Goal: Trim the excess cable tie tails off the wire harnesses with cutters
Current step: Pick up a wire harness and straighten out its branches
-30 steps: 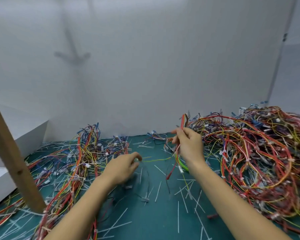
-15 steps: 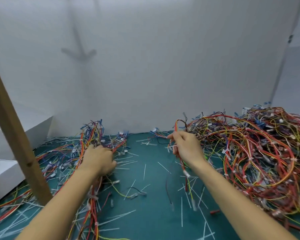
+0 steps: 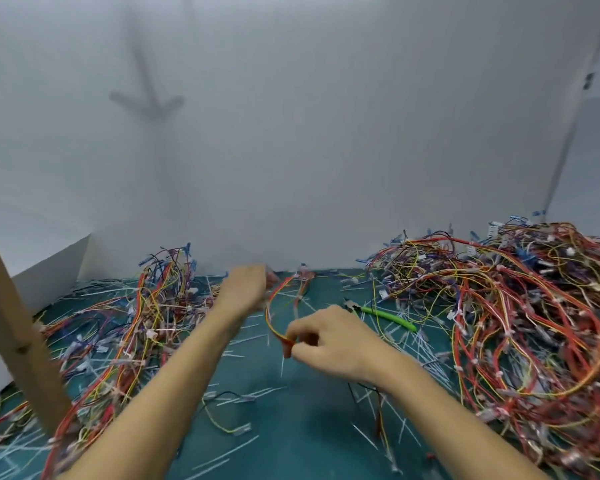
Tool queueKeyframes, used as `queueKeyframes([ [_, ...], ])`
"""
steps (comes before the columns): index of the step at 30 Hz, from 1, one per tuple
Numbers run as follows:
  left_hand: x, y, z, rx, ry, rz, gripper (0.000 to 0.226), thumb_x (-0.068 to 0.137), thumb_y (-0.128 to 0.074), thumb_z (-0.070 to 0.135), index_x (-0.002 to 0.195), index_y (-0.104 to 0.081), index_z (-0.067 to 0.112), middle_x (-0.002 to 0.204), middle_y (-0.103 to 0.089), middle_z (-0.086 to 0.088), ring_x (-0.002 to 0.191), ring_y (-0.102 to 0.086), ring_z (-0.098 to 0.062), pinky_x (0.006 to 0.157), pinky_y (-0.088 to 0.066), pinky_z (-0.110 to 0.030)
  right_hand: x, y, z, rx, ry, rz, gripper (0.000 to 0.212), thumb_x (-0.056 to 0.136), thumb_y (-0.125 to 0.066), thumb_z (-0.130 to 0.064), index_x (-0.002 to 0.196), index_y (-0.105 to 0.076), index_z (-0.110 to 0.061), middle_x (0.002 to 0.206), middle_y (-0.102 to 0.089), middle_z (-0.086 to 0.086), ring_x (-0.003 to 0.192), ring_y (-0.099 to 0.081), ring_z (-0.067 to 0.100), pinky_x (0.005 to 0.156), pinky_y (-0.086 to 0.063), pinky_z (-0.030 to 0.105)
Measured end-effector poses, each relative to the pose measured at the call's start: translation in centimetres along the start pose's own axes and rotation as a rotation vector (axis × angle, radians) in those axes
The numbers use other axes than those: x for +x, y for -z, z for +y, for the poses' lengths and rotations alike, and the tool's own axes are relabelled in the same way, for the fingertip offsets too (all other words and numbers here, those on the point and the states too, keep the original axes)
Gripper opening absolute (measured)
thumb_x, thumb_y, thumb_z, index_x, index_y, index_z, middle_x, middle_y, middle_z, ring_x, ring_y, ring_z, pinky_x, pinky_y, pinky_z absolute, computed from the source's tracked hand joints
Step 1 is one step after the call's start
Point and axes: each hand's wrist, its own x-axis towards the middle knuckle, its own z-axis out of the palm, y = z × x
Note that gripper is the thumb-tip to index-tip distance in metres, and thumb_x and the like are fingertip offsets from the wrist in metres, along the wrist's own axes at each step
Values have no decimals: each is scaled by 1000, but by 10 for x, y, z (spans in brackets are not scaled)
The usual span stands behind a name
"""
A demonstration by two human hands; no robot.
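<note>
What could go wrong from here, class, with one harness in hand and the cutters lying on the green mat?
The green-handled cutters lie among loose wires beside the big tangled wire pile on the right; grabbing them may snag strands. The right hand pinches the thin red, orange and yellow wire harness; trimming close to it could nick a wire.

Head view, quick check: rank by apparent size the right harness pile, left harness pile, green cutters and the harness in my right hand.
1. right harness pile
2. left harness pile
3. held harness and green cutters: similar apparent length, so I won't rank them.
</note>
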Motion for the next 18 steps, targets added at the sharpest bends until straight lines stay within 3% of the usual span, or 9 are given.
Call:
queueKeyframes([
  [2,5,-5,9,-524,330,-232,50,103,-34,38,93,-63,-2,86,-73,-22,64,-71,-28,53,-57,-31,-3,2,4,-8,10,-68,18,85,-61,-30,94,-75,-26,54,-51,-10,59,-45,11,63,-44,30],
  [3,9,-4,8,-646,404,-310,60,103,-33,46,100,-62,-6,84,-74,-22,61,-72,-27,49,-58,-32,-5,2,8,-5,-1,-95,17,84,-61,-30,93,-76,-27,54,-52,-11,57,-46,9,60,-41,28],
  [5,10,-3,4,-700,453,-412,63,99,-46,50,110,-61,-9,83,-74,-16,55,-70,-21,47,-57,-27,-8,0,16,19,-43,-137,19,82,-61,-31,92,-76,-32,57,-56,-11,57,-48,7,60,-40,26],
  [8,9,-4,0,-735,453,-446,37,85,-64,29,105,-65,-2,66,-62,4,42,-50,-6,43,-47,-18,-8,-7,31,51,-121,-246,23,83,-59,-34,98,-76,-38,61,-60,-10,57,-49,5,58,-40,23],
  [11,9,2,4,-848,389,-381,22,95,-55,21,100,-69,5,51,-44,11,35,-33,-2,47,-36,-16,-4,-11,48,175,-158,-387,22,86,-62,-30,103,-76,-31,78,-72,-13,67,-58,-7,67,-47,18],
  [12,9,6,5,-857,344,-337,23,99,-48,21,97,-67,8,46,-39,10,33,-30,-2,49,-32,-15,-1,-11,54,256,-163,-357,20,87,-64,-25,102,-77,-27,87,-75,-11,76,-62,-5,74,-51,20],
  [14,9,15,7,-854,270,-229,25,103,-45,26,93,-64,13,40,-31,8,30,-23,-3,47,-31,-16,10,-11,70,379,-205,-101,20,88,-63,-16,101,-77,-22,99,-76,-9,90,-65,2,85,-52,23],
  [16,9,21,3,-799,239,-151,25,103,-47,29,91,-64,15,39,-27,8,29,-21,-3,40,-33,-16,25,-8,88,388,-309,239,27,91,-59,-8,111,-73,-21,110,-72,-8,99,-64,6,91,-49,23],
  [18,10,19,-5,-689,236,-131,28,104,-41,22,91,-64,15,39,-25,9,28,-21,-3,37,-34,-14,41,0,108,358,-405,383,36,94,-54,-9,127,-64,-21,124,-65,-5,103,-60,7,93,-45,24],
])
